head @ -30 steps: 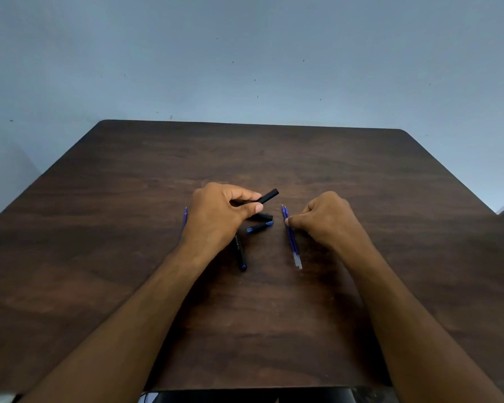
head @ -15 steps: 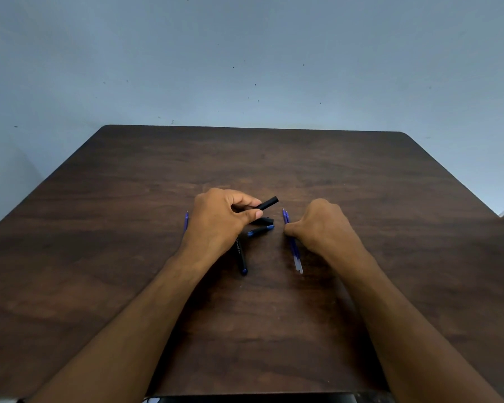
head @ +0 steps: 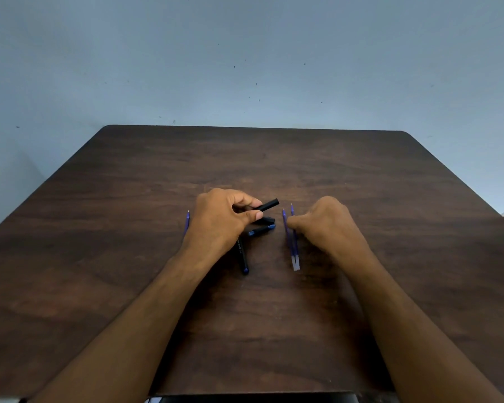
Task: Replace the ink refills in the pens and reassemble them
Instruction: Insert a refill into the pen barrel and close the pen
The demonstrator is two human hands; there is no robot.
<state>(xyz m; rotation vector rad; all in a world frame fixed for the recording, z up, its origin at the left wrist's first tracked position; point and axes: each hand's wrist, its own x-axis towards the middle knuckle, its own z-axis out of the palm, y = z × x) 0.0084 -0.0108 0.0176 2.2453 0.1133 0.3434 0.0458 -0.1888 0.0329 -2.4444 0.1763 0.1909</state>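
My left hand [head: 220,221] grips a black pen barrel [head: 269,205] whose end sticks out to the upper right. Below it lie a short black piece [head: 267,220], a small black part with blue ends [head: 262,230] and a black pen body [head: 242,255] with a blue tip, partly hidden under my wrist. A blue refill [head: 187,223] shows just left of my left hand. My right hand [head: 326,225] pinches one of two blue refills [head: 293,242] that lie side by side on the dark wooden table [head: 128,228]; one refill's tip is lifted slightly.
The table's far edge meets a pale blue wall [head: 245,68]. A dark object [head: 259,399] shows at the near table edge below my arms.
My right hand has closed on the refills, and the two now appear separated, one tip raised away from the other. My left hand keeps its hold on the black barrel.
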